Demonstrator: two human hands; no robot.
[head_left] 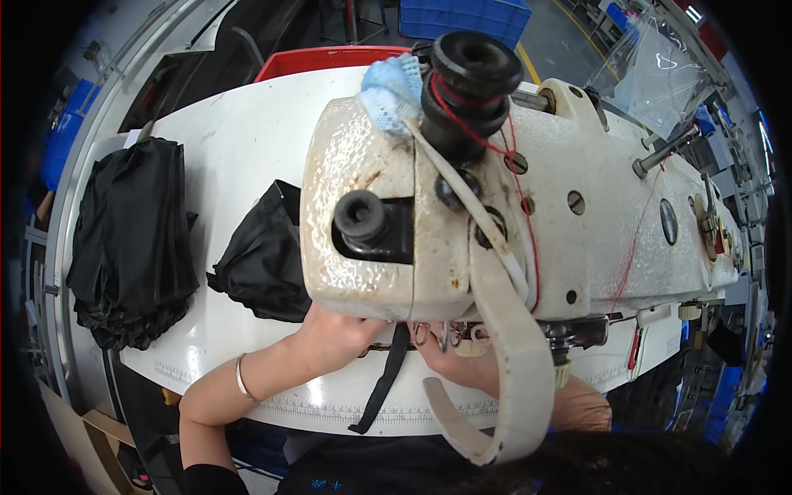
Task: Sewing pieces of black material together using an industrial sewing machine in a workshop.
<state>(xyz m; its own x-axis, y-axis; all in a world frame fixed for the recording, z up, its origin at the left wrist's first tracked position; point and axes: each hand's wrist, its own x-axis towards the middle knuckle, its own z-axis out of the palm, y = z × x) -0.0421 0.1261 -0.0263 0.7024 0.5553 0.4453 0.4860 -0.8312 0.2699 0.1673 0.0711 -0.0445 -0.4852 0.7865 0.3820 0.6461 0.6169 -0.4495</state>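
Observation:
A cream sewing machine (363, 148) stands over my work and hides much of both hands. My left hand (334, 340) reaches under the machine's near end; its fingers are mostly covered. Close to the needle area my right hand (454, 359) lies behind wire thread guides, its fingertips hidden. A narrow black strap (384, 384) comes out between the hands and hangs toward the table's front edge. Left of the machine lies a bunched black fabric piece (266, 256), partly behind the machine head and just beyond my left hand. Whether either hand grips cloth cannot be seen.
A thick stack of black fabric pieces (136, 239) lies at the left of the white table (239, 124). A curved cream arm (532, 388) juts from the machine toward me. Red thread (528, 214) runs over the machine. Red and blue bins (466, 18) stand beyond.

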